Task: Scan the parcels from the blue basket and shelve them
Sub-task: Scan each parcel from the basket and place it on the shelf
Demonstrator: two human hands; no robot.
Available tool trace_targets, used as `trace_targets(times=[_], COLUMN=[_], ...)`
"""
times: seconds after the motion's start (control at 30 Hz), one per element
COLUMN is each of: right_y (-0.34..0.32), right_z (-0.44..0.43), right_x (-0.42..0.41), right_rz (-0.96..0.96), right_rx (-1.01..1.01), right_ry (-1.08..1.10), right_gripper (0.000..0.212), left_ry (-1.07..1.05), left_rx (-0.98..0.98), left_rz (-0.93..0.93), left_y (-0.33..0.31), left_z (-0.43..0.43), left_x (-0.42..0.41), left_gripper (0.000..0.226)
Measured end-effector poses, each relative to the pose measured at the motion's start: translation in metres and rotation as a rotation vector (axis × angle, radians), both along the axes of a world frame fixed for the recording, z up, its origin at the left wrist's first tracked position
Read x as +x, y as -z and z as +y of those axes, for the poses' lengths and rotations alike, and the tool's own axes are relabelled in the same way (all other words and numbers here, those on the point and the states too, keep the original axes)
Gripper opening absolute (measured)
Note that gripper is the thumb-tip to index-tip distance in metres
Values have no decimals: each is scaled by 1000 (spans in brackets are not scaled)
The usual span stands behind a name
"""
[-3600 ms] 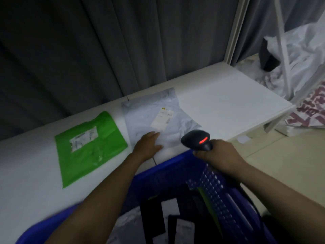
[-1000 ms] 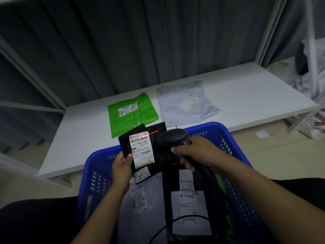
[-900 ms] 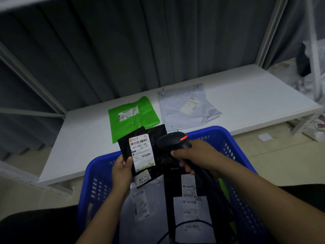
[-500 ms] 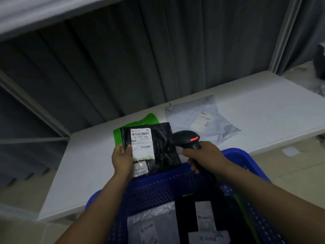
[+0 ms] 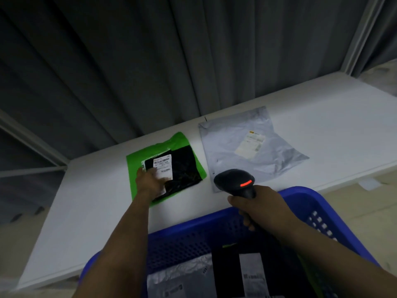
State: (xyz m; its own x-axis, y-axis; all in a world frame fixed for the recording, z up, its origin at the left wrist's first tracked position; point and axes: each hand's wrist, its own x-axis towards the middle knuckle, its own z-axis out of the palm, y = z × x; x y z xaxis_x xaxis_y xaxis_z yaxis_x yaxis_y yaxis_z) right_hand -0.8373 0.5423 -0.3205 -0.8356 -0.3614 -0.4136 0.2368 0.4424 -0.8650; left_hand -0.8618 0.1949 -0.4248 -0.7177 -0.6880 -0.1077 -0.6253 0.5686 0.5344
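Spanning the view from eight to three o'clock, a white shelf [image 5: 322,117] is seen, with a blue basket [image 5: 300,196] set before its near edge at six o'clock. A grey poly mailer [image 5: 225,151] is laid flat at two o'clock, and a green mailer [image 5: 171,140] just beside it at eleven. A black parcel [image 5: 184,166] is laid on the green one and held at its seven-o'clock corner by the left hand [image 5: 150,181]. A barcode scanner [image 5: 235,182], red light lit, is gripped by the right hand [image 5: 264,209] over the basket's far rim.

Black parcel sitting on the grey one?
No, the black parcel lies on top of the green parcel; the grey parcel lies apart to the right on the shelf.
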Motion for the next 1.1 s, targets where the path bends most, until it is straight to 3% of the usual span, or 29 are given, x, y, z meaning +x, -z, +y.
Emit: trace_targets(times=[0.13,0.27,0.4,0.6,0.67,0.8,1.0,1.1], right_y=[-1,1,8,40,60,92,114,118], right_z=[-1,12,33,70,83,109,153,162], right_x=[2,7,28,80,99,127,129,121], right_rz=[47,114,174,142,94,-7,-11,-4], right_rx=[75,172,286,376,387,446,535,531], right_ry=[-53,-88,-121,-122,-85,-90,-71,-39], right_gripper=[28,26,26,22,27,21,21,21], left_ry=[161,268,416,649,684,719,694,651], left_rx=[-69,-77,21,-119,14,265,168,181], left_rz=[-223,-38,160,280,181,-253,-607,-567], left_y=[-2,-9,-18,38,68,139,203,219], left_z=[2,38,112,200,227,257,265,269], left_x=[9,28,79,162,184,212,209,203], left_gripper=[57,39,40,32,36,58,84,71])
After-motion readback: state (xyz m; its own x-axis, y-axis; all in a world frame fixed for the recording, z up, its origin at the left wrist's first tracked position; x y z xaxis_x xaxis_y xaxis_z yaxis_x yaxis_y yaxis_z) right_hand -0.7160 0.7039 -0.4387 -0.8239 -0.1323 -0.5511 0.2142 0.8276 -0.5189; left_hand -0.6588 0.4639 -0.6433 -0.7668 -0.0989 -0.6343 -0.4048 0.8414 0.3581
